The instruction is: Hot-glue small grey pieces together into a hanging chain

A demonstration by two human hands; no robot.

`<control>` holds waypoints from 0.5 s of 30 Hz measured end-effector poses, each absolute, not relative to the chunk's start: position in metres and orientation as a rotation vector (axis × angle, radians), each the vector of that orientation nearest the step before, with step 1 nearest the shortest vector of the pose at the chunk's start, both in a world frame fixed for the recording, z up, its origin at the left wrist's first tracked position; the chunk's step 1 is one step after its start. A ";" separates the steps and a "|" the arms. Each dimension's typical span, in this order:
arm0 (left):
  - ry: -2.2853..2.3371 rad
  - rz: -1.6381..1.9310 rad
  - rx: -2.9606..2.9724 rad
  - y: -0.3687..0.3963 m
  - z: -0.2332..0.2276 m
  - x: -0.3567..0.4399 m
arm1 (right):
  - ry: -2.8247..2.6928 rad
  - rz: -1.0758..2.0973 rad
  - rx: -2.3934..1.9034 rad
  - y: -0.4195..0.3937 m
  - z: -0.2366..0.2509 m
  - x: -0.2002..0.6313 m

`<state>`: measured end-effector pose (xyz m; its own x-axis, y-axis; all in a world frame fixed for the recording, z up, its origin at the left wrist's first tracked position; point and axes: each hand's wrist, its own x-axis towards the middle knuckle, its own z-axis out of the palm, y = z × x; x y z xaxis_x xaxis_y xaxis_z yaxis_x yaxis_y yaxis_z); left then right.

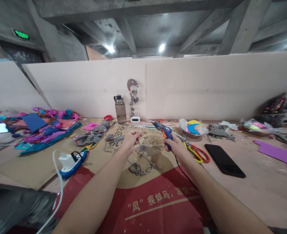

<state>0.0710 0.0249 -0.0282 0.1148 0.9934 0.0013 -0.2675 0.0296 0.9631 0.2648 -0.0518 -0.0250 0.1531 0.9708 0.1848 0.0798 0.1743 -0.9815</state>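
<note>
Two hands (131,139), one glue gun (165,130)

Red sheet (158,208) on the desk is showing white text "风" 疾如马. Cardboard (116,135) is bearing black characters, unreadable. Green sign (21,34) is glowing, illegible.

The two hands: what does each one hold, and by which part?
The right hand holds a blue glue gun by its handle. The left hand pinches a thin grey cord near its top end.
</note>
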 end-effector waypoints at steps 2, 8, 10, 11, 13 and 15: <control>0.960 1.241 1.034 0.027 -0.029 0.070 | -1.244 0.876 -1.117 -0.055 -0.022 0.263; 0.954 1.223 1.070 0.027 -0.030 0.071 | -1.203 0.902 -1.035 -0.059 -0.021 0.257; 0.966 1.215 1.098 0.026 -0.030 0.072 | -1.233 0.893 -1.019 -0.059 -0.023 0.257; 0.977 1.213 1.109 0.025 -0.029 0.072 | -1.255 0.880 -1.025 -0.060 -0.023 0.257; 0.995 1.207 1.123 0.023 -0.028 0.073 | -1.314 0.829 -1.058 -0.061 -0.025 0.257; 0.996 1.206 1.139 0.022 -0.027 0.074 | -1.388 0.710 -1.112 -0.063 -0.024 0.258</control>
<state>0.0736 0.0220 -0.0271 0.1135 0.9934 0.0162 -0.1714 0.0035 0.9852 0.2576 -0.0628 -0.0243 0.1139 0.9119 0.3943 0.2141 0.3650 -0.9061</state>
